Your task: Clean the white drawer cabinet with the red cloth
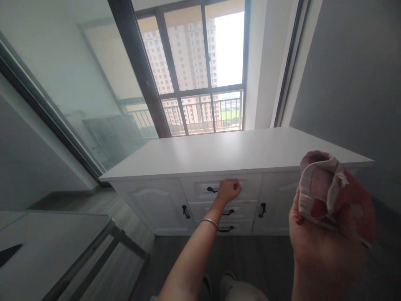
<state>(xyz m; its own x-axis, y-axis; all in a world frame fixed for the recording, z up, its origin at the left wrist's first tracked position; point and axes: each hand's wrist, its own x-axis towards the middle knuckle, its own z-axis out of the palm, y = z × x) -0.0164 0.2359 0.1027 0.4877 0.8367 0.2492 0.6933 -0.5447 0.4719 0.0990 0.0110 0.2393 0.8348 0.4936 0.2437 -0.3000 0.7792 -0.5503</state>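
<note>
My left hand, with a bangle on its wrist, is closed at the black handle of the top drawer. The handle's left end shows beside the wrist, while the fist covers the rest. That top drawer looks flush with the white cabinet. In my right hand, raised at the right in front of the cabinet, is a crumpled red and white cloth. The fingers are mostly hidden behind the cloth.
Two lower drawers have black handles, the middle drawer handle among them. Doors with handles flank the drawers. Behind the white cabinet top stands a sliding glass door. A grey table is at lower left, a wall at right.
</note>
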